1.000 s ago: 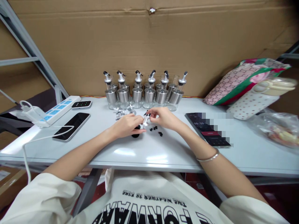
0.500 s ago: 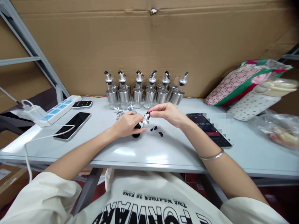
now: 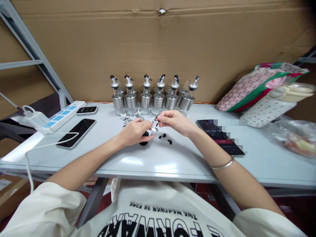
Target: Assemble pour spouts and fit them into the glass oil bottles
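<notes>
Over the table, the silver spout sits gripped between thumb and fingers of the left hand, while the right hand pinches the small black piece at its top.

The held spout looks metallic (the tabletop glossy)

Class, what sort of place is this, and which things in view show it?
Probably a makeshift workbench: matching bottles stand in rows at the back of the table, small black parts lie loose, and the left hand holds a silver spout.
</notes>
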The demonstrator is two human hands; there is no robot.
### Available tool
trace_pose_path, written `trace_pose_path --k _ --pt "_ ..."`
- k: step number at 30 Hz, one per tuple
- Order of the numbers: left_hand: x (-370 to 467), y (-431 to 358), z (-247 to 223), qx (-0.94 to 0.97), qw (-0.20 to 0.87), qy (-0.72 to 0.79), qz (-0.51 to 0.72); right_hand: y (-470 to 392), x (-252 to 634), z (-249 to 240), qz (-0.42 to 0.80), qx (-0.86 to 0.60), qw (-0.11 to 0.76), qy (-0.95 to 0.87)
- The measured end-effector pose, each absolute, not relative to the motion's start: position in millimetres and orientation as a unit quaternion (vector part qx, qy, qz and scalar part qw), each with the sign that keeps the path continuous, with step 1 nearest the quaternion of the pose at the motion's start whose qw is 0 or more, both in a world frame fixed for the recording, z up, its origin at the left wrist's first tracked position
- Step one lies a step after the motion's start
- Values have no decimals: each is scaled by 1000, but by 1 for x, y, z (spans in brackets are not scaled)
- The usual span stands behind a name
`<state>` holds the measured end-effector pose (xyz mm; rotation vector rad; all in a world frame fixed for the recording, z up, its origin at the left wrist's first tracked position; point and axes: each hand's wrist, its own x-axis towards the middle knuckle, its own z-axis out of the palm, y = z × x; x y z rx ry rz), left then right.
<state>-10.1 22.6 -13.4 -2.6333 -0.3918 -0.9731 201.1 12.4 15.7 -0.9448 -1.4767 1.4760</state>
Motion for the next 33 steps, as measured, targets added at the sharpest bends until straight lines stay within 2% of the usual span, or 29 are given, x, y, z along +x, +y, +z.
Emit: trace_pose_path --k 4,7,23,33 --pt "-9 22 -12 -906 144 -134 -375 10 200 16 710 -309 378 -507" --pt "-10 23 -12 -903 143 -131 -384 9 200 17 744 -286 360 -486" --pt "-9 20 -8 -904 139 -114 -387 10 198 15 741 -270 371 -490" --pt "-9 20 -9 -909 143 -102 -377 9 202 19 759 -270 340 -485"
